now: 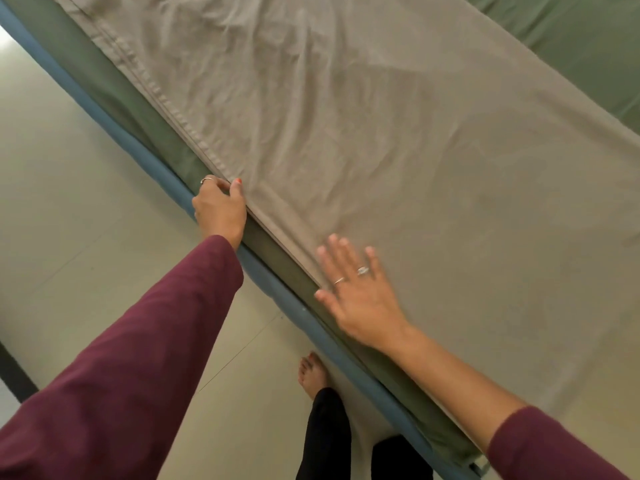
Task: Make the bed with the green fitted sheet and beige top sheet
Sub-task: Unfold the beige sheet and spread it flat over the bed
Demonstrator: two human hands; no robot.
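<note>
1. From the head camera I looked down along the near edge of the bed, which ran from upper left to lower right.
2. The beige sheet lay spread over most of the mattress, wrinkled toward the upper left and smoother near my right arm.
3. The green sheet showed as a strip along the near side, between the beige hem and the blue edge below it, and again at the top right corner.
4. My left hand sat at the beige hem, thumb on top of the cloth and fingers curled at the edge, pinching it; the fingertips were partly hidden, so I could not tell how much cloth they held.
5. My right hand lay flat on the beige sheet just inside its hem, fingers straight and spread, gripping nothing. It was a little blurred.
6. Both arms wore maroon sleeves, the right one pushed up the forearm.
7. Rings showed on both hands.
8. Below, a bare foot stood on the pale floor just beside the bed, under a black trouser leg.
</note>
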